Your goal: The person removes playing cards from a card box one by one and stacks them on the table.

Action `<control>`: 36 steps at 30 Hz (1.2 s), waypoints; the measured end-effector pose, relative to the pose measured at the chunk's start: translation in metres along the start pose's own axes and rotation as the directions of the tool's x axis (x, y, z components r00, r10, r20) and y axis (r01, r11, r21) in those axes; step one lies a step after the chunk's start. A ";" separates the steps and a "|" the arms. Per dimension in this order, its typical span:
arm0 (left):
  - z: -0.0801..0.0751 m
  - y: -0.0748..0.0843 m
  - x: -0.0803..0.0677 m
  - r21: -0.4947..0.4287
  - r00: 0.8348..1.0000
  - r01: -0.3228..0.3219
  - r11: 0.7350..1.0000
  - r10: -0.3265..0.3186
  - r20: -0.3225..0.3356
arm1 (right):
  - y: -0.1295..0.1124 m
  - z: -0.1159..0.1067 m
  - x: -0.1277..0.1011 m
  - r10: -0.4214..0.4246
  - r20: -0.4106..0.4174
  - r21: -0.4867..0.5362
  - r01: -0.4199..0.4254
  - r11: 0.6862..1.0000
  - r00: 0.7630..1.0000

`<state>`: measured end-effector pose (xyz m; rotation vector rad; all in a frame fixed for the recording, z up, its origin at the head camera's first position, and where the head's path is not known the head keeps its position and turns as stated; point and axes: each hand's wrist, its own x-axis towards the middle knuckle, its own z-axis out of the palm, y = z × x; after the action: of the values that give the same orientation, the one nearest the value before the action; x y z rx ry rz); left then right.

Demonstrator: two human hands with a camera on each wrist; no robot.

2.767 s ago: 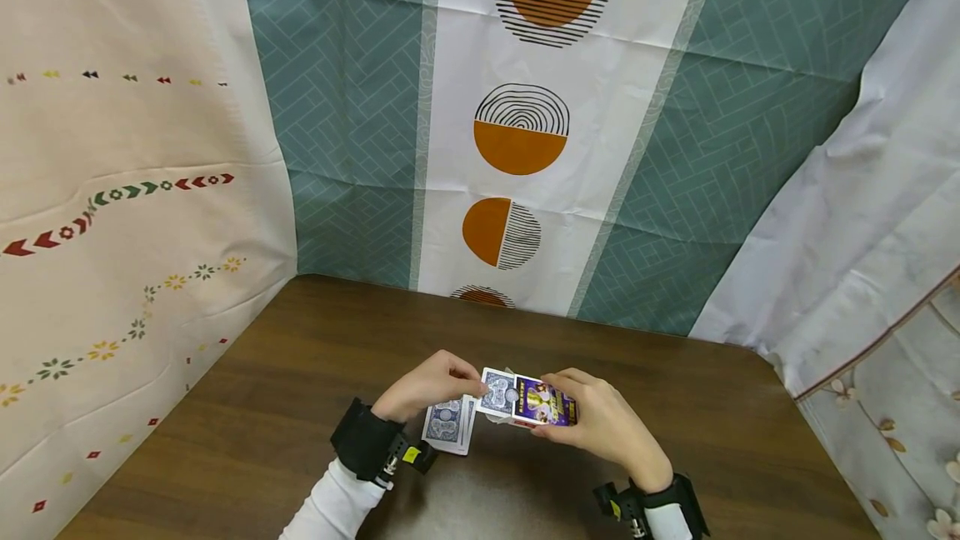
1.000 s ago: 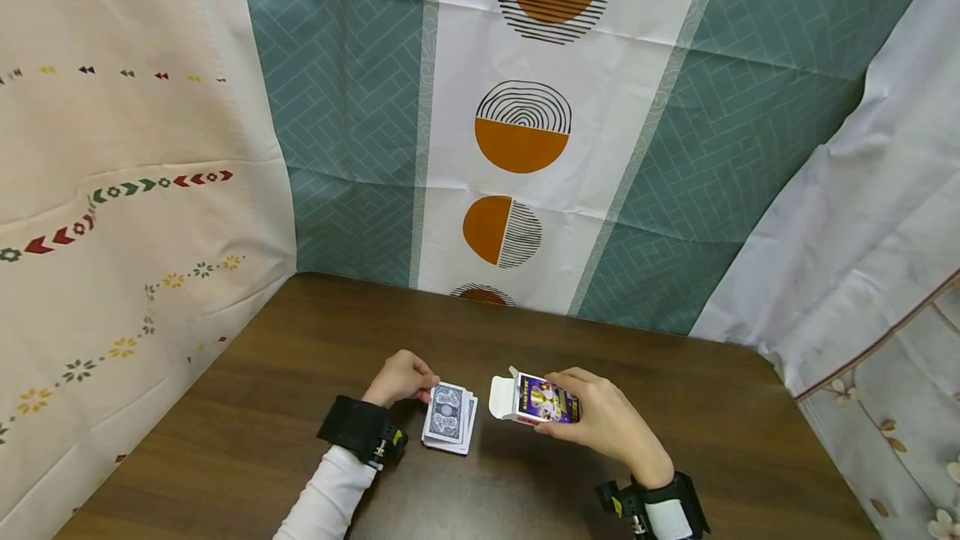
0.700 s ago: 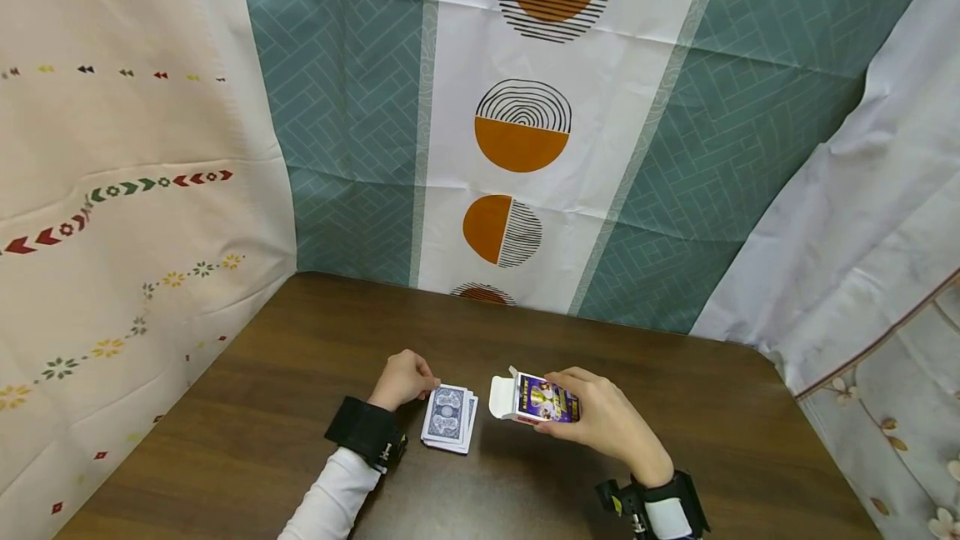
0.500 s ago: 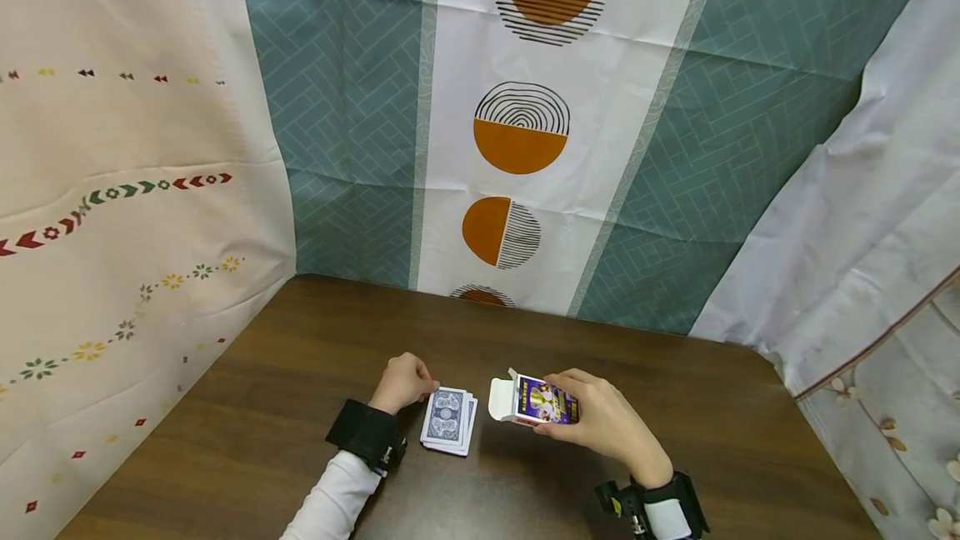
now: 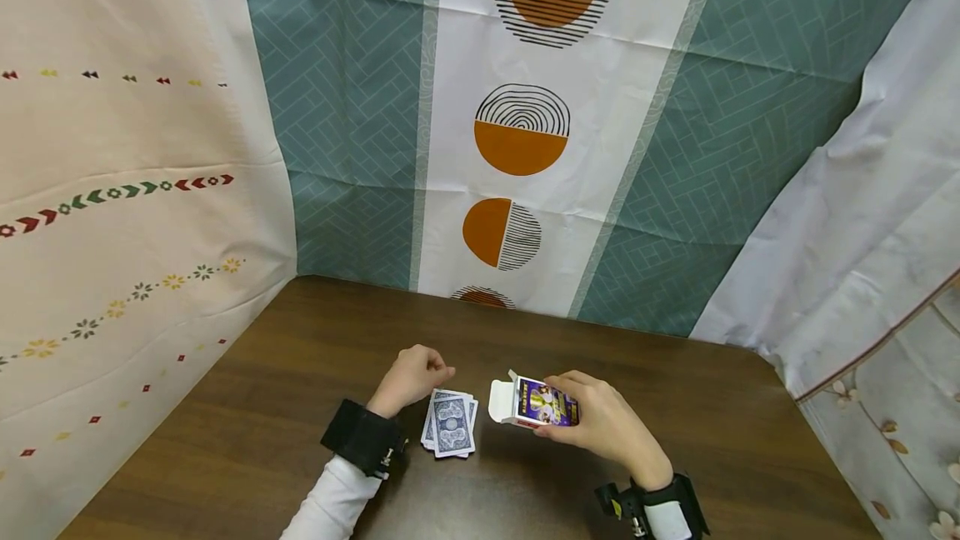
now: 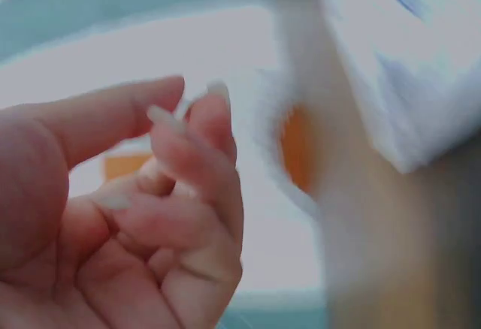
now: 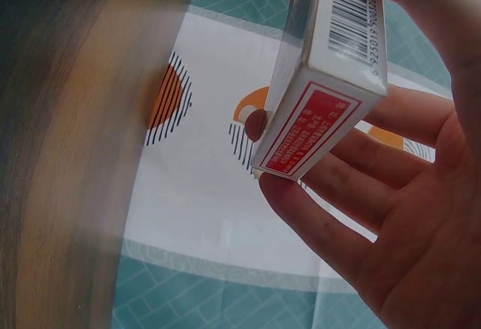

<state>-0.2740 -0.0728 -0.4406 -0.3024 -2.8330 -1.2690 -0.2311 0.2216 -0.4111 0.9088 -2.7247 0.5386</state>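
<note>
My right hand (image 5: 600, 411) grips a purple playing-card box (image 5: 549, 402) above the table, with the flap at its left end standing open. The right wrist view shows the box (image 7: 327, 73) from its white side, which bears a barcode and a red label, with thumb and fingers around it. Left of the box lies a stack of blue-backed playing cards (image 5: 453, 427), the top card turned at an angle to those beneath. My left hand (image 5: 411, 377) is just beyond the stack, its fingers loosely curled. In the left wrist view nothing lies between the thumb and fingers (image 6: 210, 141).
The brown wooden table (image 5: 360, 315) runs back to a hanging cloth (image 5: 352, 190) with teal sides and a white middle strip. A cream cloth (image 5: 150, 232) hangs at the left and a white curtain (image 5: 847, 215) at the right.
My left hand pulled a card from the box to the stack and has let it go. It has since shifted slightly right and away. The top card now lies turned. The right hand stays in place.
</note>
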 end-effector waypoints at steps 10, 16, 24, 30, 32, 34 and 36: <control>0.011 0.051 -0.018 -0.226 0.934 -0.177 0.958 0.236 0.269 | -0.003 0.002 0.000 -0.005 0.011 0.021 0.005 1.000 1.000; 0.026 0.054 -0.022 -0.256 0.941 -0.135 0.957 0.205 0.269 | -0.006 0.003 -0.002 -0.032 -0.001 0.025 0.032 0.999 0.999; 0.031 0.051 -0.023 -0.307 0.940 -0.044 0.951 0.144 0.311 | -0.010 0.002 -0.002 -0.052 -0.011 0.013 0.052 0.999 0.999; 0.031 0.049 -0.021 -0.387 0.927 -0.004 0.922 0.149 0.344 | -0.011 0.001 -0.001 -0.063 -0.024 0.007 0.064 0.998 0.998; 0.030 0.049 -0.020 -0.408 0.921 0.009 0.913 0.151 0.359 | -0.010 0.000 0.000 -0.063 -0.025 0.003 0.063 0.998 0.998; 0.029 0.049 -0.018 -0.430 0.914 0.027 0.902 0.152 0.376 | -0.010 -0.001 0.000 -0.058 -0.021 0.001 0.058 0.998 0.998; 0.027 0.047 -0.017 -0.450 0.906 0.048 0.892 0.152 0.396 | -0.009 -0.001 0.001 -0.050 -0.017 0.005 0.050 0.999 0.999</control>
<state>-0.2471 -0.0249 -0.4254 -0.7470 -2.7670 -2.0718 -0.2262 0.2154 -0.4072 0.9669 -2.6785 0.5419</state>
